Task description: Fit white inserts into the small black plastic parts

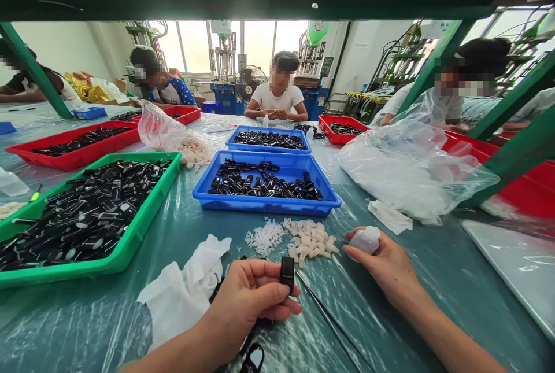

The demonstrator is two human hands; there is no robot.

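Between the thumb and fingers of my left hand (255, 295) a small black plastic part (287, 273) is held upright. My right hand (385, 263) is closed around a small white squeeze bottle (365, 240), apart from the black part; its lower end is hidden by the fingers. Metal tweezers (327, 315) lie on the table between my hands. Just beyond are a pile of small clear-white pieces (264, 237) and a pile of beige pieces (310, 240). A crumpled white cloth (186, 286) lies left of my left hand. More black parts (252, 357) show partly beneath that hand.
A blue tray (264, 204) of black parts stands ahead, a fuller green tray (130, 254) at left. Clear plastic bags (411, 170) lie at right, near a green slanted post (515, 147). A green beam (260, 0) crosses overhead. Several people sit around the table.
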